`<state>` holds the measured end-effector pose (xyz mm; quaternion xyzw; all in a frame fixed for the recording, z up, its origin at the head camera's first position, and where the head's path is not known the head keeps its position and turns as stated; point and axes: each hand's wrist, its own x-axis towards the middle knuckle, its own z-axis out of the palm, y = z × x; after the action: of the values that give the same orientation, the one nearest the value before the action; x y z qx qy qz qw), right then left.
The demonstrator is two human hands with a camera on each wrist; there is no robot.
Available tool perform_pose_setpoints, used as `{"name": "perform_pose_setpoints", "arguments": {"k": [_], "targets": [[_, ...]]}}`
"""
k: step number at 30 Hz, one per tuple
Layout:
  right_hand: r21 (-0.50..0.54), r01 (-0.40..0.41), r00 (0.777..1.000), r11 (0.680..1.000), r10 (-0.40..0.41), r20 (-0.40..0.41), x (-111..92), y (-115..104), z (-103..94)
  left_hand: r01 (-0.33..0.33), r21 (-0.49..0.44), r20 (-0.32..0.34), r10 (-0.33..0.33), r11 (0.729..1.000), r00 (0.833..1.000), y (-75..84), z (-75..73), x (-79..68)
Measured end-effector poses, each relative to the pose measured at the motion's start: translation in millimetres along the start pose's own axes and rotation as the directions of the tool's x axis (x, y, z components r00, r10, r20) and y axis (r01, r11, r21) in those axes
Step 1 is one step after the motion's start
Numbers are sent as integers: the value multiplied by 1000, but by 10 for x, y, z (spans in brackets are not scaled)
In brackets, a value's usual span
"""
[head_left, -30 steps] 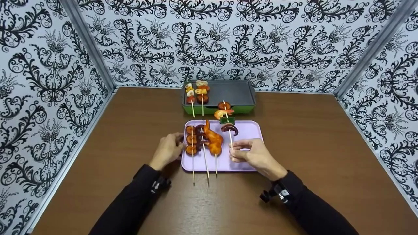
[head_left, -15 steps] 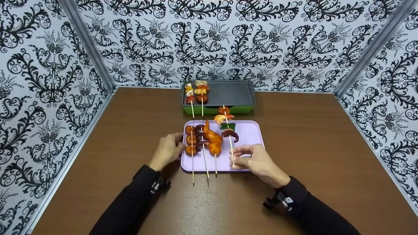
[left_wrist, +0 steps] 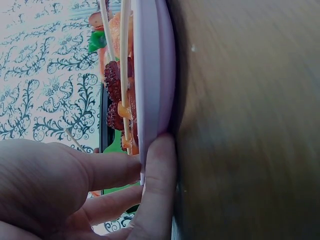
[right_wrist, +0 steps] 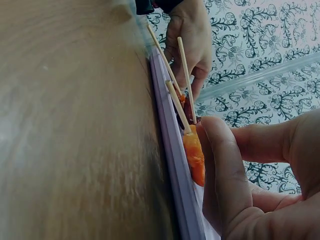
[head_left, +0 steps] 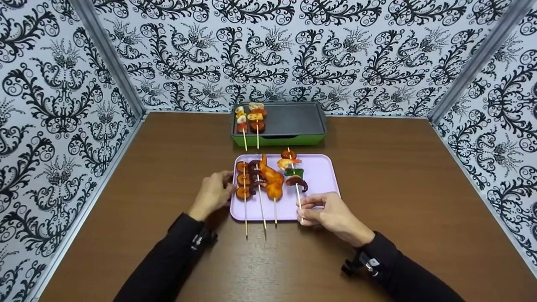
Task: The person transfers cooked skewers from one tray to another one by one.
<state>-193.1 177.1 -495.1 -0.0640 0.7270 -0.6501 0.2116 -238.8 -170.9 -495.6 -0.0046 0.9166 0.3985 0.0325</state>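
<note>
In the head view, my right hand pinches the bare stick end of a mixed skewer. It carries a curled tentacle, a green pepper piece, a shrimp and a round brown slice, over the right half of a lilac tray. My left hand grips the tray's left rim; the left wrist view shows fingers on both sides of the tray edge. On the tray lie a skewer of round slices, a tentacle skewer and an orange chicken-like skewer. The right wrist view hides the held stick behind my fingers.
Behind the tray stands a green toy grill with a dark grey plate. Two skewers, a thinner one and a thicker one, lie on its left side. Patterned walls bound the wooden table.
My right hand has moved toward me and down, bringing the mixed skewer from partly over the grill's front edge to above the tray. My left hand stays at the tray's rim.
</note>
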Motion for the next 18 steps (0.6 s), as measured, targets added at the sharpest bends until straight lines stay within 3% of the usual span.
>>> {"name": "perform_pose_setpoints", "arguments": {"k": [12,18], "targets": [[48,-29,999,998,27,38,-5,17,44,-78,60,-58,82,995,995,-23,4,-5],[44,-40,998,998,38,45,-14,16,69,-60,46,-36,62,997,997,-12,0,2]]}}
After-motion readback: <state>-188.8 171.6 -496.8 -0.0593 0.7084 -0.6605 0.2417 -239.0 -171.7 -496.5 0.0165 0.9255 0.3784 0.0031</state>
